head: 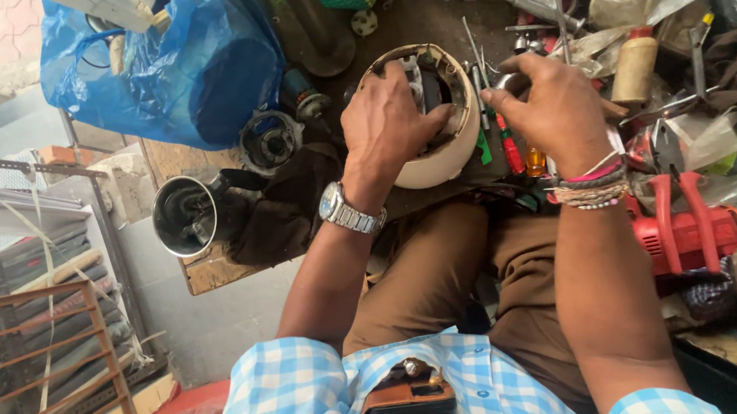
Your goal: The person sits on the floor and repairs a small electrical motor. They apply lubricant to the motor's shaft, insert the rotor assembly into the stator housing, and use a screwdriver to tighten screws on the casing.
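A round cream-coloured appliance housing (449, 150) lies open side up on the dark workbench, with dark parts visible inside it. My left hand (388, 124), with a metal wristwatch, rests on its left rim and grips it, fingers reaching inside. My right hand (552, 104), with several bracelets on the wrist, hovers at the housing's right edge with thumb and fingers pinched on a small metal part (512, 83). Screwdrivers with red and orange handles (516, 152) lie just below that hand.
A steel jar (185, 216) lies on its side at the bench's left edge, beside a dark cloth (283, 211). A blue plastic bag (183, 63) sits at the back left. Red-handled pliers (678, 195), a red power tool (691, 239), a tan bottle (634, 69) and plastic bags crowd the right.
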